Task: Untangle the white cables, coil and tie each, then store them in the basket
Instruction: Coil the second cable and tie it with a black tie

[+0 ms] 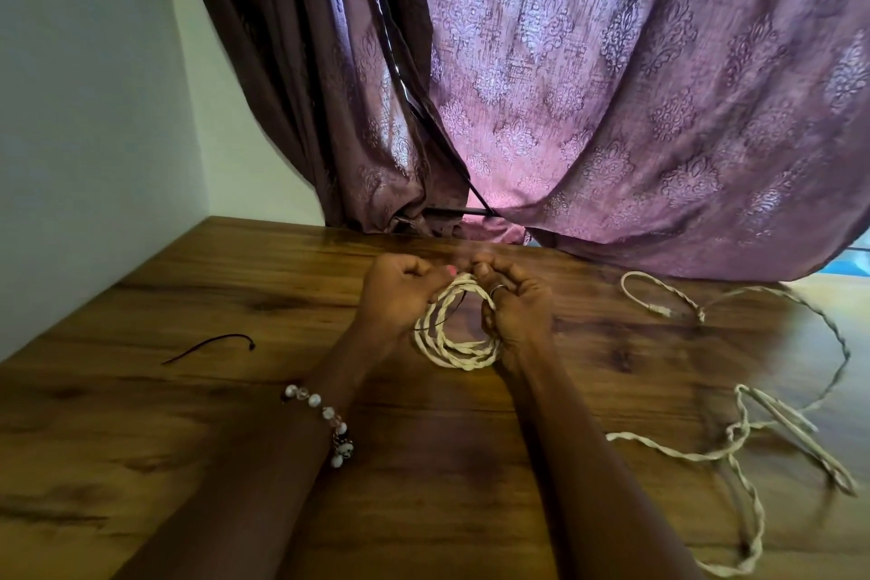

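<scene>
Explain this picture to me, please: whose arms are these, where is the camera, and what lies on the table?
There is no machine here. A person wears one camera on the head, looking down at their own arms. The left hand and right hand both hold a coiled white cable over a wooden table. A thin dark tie crosses the coil. Another dark tie lies at the left. At the right lies a loose white cable, not yet coiled. No basket is visible.

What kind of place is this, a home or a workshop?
Most likely a room in a home. A patterned purple curtain hangs behind a wooden table set against a plain white wall. Only loose white cables lie on it; no tools or machines are in view.
</scene>
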Demonstrator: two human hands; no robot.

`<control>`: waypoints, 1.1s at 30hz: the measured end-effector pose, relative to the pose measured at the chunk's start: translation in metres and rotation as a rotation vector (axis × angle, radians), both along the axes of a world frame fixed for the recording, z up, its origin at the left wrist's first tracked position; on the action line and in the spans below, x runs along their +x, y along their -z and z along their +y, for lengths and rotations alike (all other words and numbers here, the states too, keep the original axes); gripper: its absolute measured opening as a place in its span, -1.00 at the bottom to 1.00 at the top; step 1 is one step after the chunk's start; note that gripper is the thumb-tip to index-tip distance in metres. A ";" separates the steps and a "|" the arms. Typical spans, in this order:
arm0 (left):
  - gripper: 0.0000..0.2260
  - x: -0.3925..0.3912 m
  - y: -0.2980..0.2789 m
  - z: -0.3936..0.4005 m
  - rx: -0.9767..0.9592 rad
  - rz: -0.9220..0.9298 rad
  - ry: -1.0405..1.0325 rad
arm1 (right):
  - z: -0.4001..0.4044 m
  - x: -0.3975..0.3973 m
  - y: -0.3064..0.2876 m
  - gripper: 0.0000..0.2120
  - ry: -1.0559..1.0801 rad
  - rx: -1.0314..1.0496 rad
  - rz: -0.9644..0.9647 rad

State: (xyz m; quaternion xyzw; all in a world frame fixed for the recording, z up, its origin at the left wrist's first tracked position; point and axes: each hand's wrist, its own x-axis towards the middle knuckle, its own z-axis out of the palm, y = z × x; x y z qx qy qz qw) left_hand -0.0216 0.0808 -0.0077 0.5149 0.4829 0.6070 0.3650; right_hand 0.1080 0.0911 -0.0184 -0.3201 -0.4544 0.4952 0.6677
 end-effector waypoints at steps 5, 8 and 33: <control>-0.70 0.003 0.007 0.005 0.018 0.018 -0.001 | -0.001 0.001 0.000 -0.88 -0.027 0.021 -0.005; -0.72 0.002 0.008 0.006 0.029 0.027 -0.009 | 0.003 0.003 0.005 -0.89 -0.013 0.032 -0.047; -0.75 -0.001 0.013 0.010 0.059 -0.013 -0.009 | 0.001 0.003 0.005 -0.88 -0.019 -0.011 -0.073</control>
